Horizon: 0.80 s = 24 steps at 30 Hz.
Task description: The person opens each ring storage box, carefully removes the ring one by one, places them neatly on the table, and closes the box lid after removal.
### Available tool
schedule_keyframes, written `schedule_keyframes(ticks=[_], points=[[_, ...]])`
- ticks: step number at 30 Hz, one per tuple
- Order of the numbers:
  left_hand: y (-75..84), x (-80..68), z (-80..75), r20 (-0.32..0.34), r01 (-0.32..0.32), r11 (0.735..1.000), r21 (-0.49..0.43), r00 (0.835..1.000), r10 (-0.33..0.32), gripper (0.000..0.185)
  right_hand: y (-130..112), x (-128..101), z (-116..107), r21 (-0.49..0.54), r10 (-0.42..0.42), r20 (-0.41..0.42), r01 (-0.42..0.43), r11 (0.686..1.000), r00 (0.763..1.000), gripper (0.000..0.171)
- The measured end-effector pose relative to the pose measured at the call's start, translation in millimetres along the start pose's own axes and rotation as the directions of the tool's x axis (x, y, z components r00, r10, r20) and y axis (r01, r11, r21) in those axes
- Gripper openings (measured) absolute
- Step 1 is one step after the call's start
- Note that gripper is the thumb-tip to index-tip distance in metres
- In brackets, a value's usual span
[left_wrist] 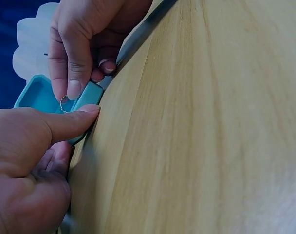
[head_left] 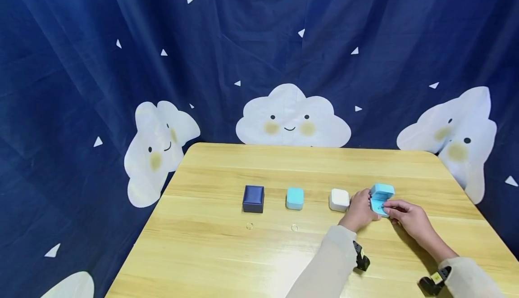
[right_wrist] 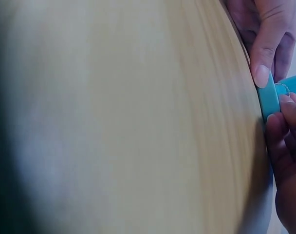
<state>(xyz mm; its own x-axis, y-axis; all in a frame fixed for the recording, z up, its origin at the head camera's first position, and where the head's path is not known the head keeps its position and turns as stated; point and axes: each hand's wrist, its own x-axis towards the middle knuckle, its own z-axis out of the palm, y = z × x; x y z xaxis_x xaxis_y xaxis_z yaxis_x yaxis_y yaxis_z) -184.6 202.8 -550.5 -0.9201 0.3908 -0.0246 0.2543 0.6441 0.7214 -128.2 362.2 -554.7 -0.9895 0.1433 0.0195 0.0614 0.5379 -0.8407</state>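
A light blue ring box (head_left: 382,191) stands with its lid raised on the right part of the table. My left hand (head_left: 360,211) grips the box from its left side, and its thumb lies along the front of the base in the left wrist view. Between thumb and forefinger, my right hand (head_left: 411,219) pinches a thin ring (left_wrist: 64,104) at the inside of the box. Part of the ring is hidden by the fingertips, so I cannot tell how deep it sits in the cushion.
Left of the hands, a white box (head_left: 339,200), a turquoise box (head_left: 294,198) and a navy box (head_left: 253,199) stand shut in a row. One ring (head_left: 249,226) lies before the navy box, another ring (head_left: 294,228) before the turquoise one. A navy curtain (head_left: 259,41) hangs behind the wooden table (head_left: 194,253).
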Motion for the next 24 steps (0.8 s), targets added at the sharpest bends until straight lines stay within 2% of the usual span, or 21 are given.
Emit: schedule_keyframes(ticks=[10,18,21,24], points=[[1.5,0.0,-1.5,0.006,0.006,1.000,0.004,1.000,-0.006,0.073,0.5,1.2,2.4,0.083,0.071,-0.035,-0.068,0.994,0.997,0.037],[1.1,0.2,-2.8,0.013,-0.011,1.000,0.004,1.000,0.011,0.073,-4.7,0.3,3.6,0.187,0.096,-0.066,-0.082,0.979,0.993,0.031],[1.4,-0.2,-2.7,0.016,-0.012,1.000,0.002,1.000,0.012,0.073,-3.3,0.4,3.0,0.291,0.109,-0.061,-0.087,0.953,0.992,0.022],[1.7,-0.7,-2.5,0.013,-0.009,1.000,0.004,1.000,0.009,0.074,-0.7,1.0,1.3,0.422,0.121,-0.040,-0.093,0.902,0.992,0.012]])
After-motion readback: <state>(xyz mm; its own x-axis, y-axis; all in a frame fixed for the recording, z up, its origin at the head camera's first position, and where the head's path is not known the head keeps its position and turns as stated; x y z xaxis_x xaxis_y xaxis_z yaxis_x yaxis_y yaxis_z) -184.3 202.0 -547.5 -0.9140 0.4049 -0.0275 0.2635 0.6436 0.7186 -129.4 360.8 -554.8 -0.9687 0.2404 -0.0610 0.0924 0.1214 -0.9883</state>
